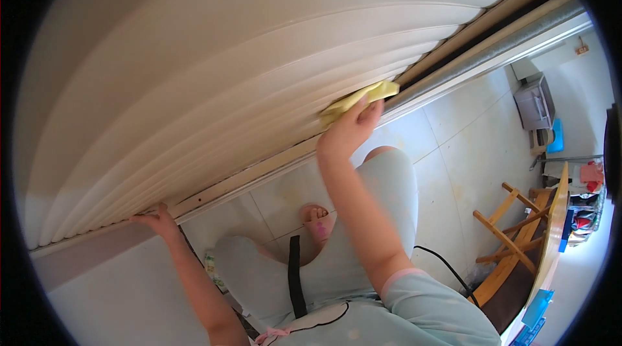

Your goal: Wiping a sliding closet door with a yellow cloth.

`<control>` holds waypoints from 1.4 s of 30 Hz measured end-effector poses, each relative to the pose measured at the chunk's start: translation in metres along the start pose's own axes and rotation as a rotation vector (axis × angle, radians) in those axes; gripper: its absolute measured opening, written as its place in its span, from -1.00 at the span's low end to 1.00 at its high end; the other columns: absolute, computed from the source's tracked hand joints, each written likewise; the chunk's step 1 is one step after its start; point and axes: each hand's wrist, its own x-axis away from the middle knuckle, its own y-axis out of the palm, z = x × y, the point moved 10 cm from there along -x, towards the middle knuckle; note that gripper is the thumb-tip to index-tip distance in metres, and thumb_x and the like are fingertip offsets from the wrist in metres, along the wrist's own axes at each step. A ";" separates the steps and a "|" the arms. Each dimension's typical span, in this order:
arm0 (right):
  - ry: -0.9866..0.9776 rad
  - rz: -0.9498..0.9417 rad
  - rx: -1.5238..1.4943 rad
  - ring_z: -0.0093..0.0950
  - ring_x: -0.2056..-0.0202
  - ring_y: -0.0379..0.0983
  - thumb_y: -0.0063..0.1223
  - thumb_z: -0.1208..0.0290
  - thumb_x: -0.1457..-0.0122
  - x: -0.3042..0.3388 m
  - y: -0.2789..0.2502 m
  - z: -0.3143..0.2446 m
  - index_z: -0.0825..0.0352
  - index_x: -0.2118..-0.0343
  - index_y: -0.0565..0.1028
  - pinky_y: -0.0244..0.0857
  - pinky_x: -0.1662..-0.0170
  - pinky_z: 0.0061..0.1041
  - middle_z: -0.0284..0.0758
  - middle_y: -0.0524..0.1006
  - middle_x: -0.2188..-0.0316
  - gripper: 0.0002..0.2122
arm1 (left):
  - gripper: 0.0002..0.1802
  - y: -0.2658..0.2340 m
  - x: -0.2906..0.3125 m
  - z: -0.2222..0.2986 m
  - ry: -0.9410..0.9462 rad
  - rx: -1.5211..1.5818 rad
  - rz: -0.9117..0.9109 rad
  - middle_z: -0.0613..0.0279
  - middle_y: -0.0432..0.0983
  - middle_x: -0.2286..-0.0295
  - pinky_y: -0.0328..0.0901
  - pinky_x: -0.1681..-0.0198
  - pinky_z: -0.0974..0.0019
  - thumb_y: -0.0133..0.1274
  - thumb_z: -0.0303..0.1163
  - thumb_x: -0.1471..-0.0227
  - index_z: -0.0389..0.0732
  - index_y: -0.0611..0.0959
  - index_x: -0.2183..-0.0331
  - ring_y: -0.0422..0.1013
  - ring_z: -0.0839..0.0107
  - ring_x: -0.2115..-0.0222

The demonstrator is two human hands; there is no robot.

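Note:
A large cream panel of ribbed slats (pixel 259 41), like a roller shutter, fills the upper part of the view. My right hand (pixel 355 127) is closed around a yellow cloth (pixel 363 100), which presses against the slats beside the frame rail. Farther left, my left hand (pixel 157 221) rests on the panel's edge, thumb apart from the fingers and nothing held in it. Its fingertips are small and partly hard to make out.
A grey metal rail (pixel 479 54) and a dark gap run along the panel's right end. On the tiled floor (pixel 447 151) stand a wooden folding chair (pixel 512 229) and a grey cabinet (pixel 535 103). A black cable (pixel 447 265) lies near my knee. My slippered foot (pixel 317 219) is below.

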 end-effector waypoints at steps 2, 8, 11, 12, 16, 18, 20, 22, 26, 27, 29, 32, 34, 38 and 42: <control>-0.005 -0.172 0.024 -0.49 0.01 0.30 -0.25 0.42 -0.37 0.045 0.014 0.004 0.40 -0.20 0.15 0.18 -0.06 -0.51 -0.26 0.37 -0.03 -0.62 | 0.08 -0.002 0.004 0.004 -0.008 0.053 0.028 -0.07 -0.54 -0.29 -0.34 -0.31 0.26 -0.01 -0.55 -0.06 -0.31 -0.50 -0.23 -0.38 0.19 -0.31; 0.113 -0.147 0.004 -0.47 0.04 0.29 -0.30 0.52 -0.32 0.004 0.012 0.033 0.36 -0.24 0.13 0.18 -0.07 -0.51 -0.26 0.34 -0.05 -0.58 | 0.10 -0.013 -0.006 -0.016 -0.029 -0.056 0.064 -0.06 -0.52 -0.29 -0.31 -0.31 0.27 0.01 -0.57 -0.06 -0.31 -0.51 -0.22 -0.39 0.20 -0.31; 0.232 -0.053 0.014 -0.46 0.04 0.29 -0.30 0.54 -0.31 -0.028 0.003 0.032 0.27 -0.23 0.14 0.21 -0.04 -0.50 -0.27 0.34 -0.04 -0.58 | 0.10 -0.004 0.005 0.000 -0.024 0.010 0.062 -0.07 -0.52 -0.29 -0.40 -0.31 0.26 0.01 -0.60 -0.05 -0.30 -0.50 -0.23 -0.38 0.19 -0.31; 0.275 0.008 -0.064 -0.46 0.05 0.29 -0.28 0.52 -0.31 -0.027 0.000 0.032 0.26 -0.21 0.13 0.22 -0.03 -0.50 -0.28 0.34 -0.03 -0.60 | 0.10 -0.006 0.004 -0.003 -0.026 0.008 0.069 -0.07 -0.52 -0.29 -0.40 -0.31 0.26 0.01 -0.60 -0.05 -0.30 -0.50 -0.23 -0.38 0.19 -0.31; 0.320 -0.010 -0.131 -0.46 0.04 0.29 -0.23 0.47 -0.32 0.012 0.006 0.032 0.24 -0.14 0.11 0.24 0.01 -0.48 -0.29 0.33 -0.03 -0.66 | 0.11 -0.012 -0.003 -0.011 0.051 0.022 0.068 -0.07 -0.51 -0.29 -0.37 -0.31 0.23 0.02 -0.61 -0.04 -0.26 -0.49 -0.24 -0.39 0.18 -0.32; 0.305 -0.053 -0.171 -0.45 0.03 0.27 -0.21 0.46 -0.32 0.014 0.011 0.028 0.24 -0.10 0.13 0.23 0.01 -0.47 -0.29 0.32 -0.03 -0.68 | 0.12 -0.013 -0.001 -0.006 0.054 0.010 0.067 -0.06 -0.51 -0.29 -0.36 -0.31 0.22 0.02 -0.62 -0.03 -0.25 -0.50 -0.24 -0.39 0.18 -0.32; 0.400 -0.056 -0.119 -0.44 0.02 0.26 -0.24 0.49 -0.31 0.006 0.008 0.028 0.23 -0.09 0.13 0.23 0.00 -0.45 -0.30 0.32 -0.04 -0.70 | 0.12 -0.011 0.002 -0.001 0.036 -0.059 0.056 -0.04 -0.51 -0.30 -0.37 -0.31 0.23 0.02 -0.60 -0.04 -0.24 -0.51 -0.24 -0.38 0.19 -0.32; 0.342 -0.039 -0.096 -0.42 0.03 0.26 -0.26 0.50 -0.31 -0.021 0.001 0.029 0.23 -0.09 0.12 0.23 0.00 -0.45 -0.29 0.31 -0.04 -0.69 | 0.11 -0.005 0.008 0.007 0.003 -0.044 0.059 -0.03 -0.52 -0.30 -0.39 -0.32 0.25 0.02 -0.58 -0.04 -0.25 -0.50 -0.24 -0.37 0.19 -0.32; 0.314 0.011 -0.095 -0.40 0.03 0.26 -0.27 0.52 -0.29 -0.016 0.005 0.025 0.24 -0.09 0.12 0.23 0.01 -0.45 -0.28 0.29 -0.05 -0.69 | 0.10 -0.013 0.006 -0.006 -0.035 -0.044 0.044 0.00 -0.53 -0.30 -0.40 -0.32 0.25 0.01 -0.57 -0.02 -0.27 -0.46 -0.25 -0.38 0.19 -0.32; 0.355 -0.012 -0.022 -0.41 0.03 0.25 -0.29 0.50 -0.31 -0.002 0.007 0.026 0.27 -0.09 0.12 0.23 0.01 -0.46 -0.26 0.28 -0.04 -0.70 | 0.10 -0.016 0.005 -0.011 -0.035 -0.044 0.054 0.00 -0.53 -0.30 -0.40 -0.32 0.25 0.01 -0.57 -0.02 -0.27 -0.46 -0.25 -0.38 0.19 -0.32; 0.189 -0.065 -0.032 -0.43 0.06 0.23 -0.33 0.45 -0.33 0.031 0.014 0.027 0.30 -0.08 0.12 0.20 -0.01 -0.47 -0.26 0.27 0.01 -0.72 | 0.10 -0.014 0.003 -0.014 0.021 -0.038 0.043 -0.03 -0.53 -0.30 -0.41 -0.32 0.23 0.01 -0.57 0.00 -0.28 -0.45 -0.25 -0.41 0.18 -0.33; 0.218 -0.181 0.090 -0.46 0.03 0.20 -0.25 0.39 -0.34 0.114 0.021 0.048 0.27 -0.12 0.07 0.15 -0.05 -0.49 -0.26 0.26 0.02 -0.67 | 0.09 -0.014 0.001 -0.014 0.068 -0.053 0.021 -0.06 -0.54 -0.30 -0.43 -0.32 0.23 0.00 -0.55 -0.01 -0.29 -0.46 -0.25 -0.45 0.17 -0.33; 0.215 -0.220 0.092 -0.46 -0.01 0.21 -0.21 0.37 -0.33 0.131 0.024 0.056 0.24 -0.15 0.04 0.15 -0.07 -0.49 -0.27 0.27 -0.02 -0.62 | 0.09 -0.010 0.004 -0.012 0.003 -0.047 -0.019 -0.07 -0.56 -0.30 -0.43 -0.32 0.23 0.00 -0.54 -0.01 -0.29 -0.46 -0.25 -0.46 0.16 -0.33; 0.290 -0.219 0.016 -0.44 0.04 0.18 -0.24 0.48 -0.31 0.124 0.031 0.027 0.25 -0.15 0.04 0.19 -0.02 -0.45 -0.20 0.21 0.00 -0.62 | 0.09 -0.023 0.007 -0.017 -0.038 -0.123 -0.105 -0.09 -0.58 -0.29 -0.47 -0.32 0.23 0.01 -0.52 -0.02 -0.31 -0.46 -0.24 -0.50 0.14 -0.32; 0.446 -0.067 -0.023 -0.38 0.03 0.23 -0.21 0.49 -0.26 0.064 0.021 0.027 0.18 -0.18 0.02 0.25 0.03 -0.41 -0.25 0.20 -0.08 -0.56 | 0.10 -0.030 0.007 -0.023 -0.038 -0.159 -0.057 -0.13 -0.58 -0.29 -0.49 -0.32 0.23 0.03 -0.49 -0.02 -0.33 -0.45 -0.24 -0.51 0.11 -0.32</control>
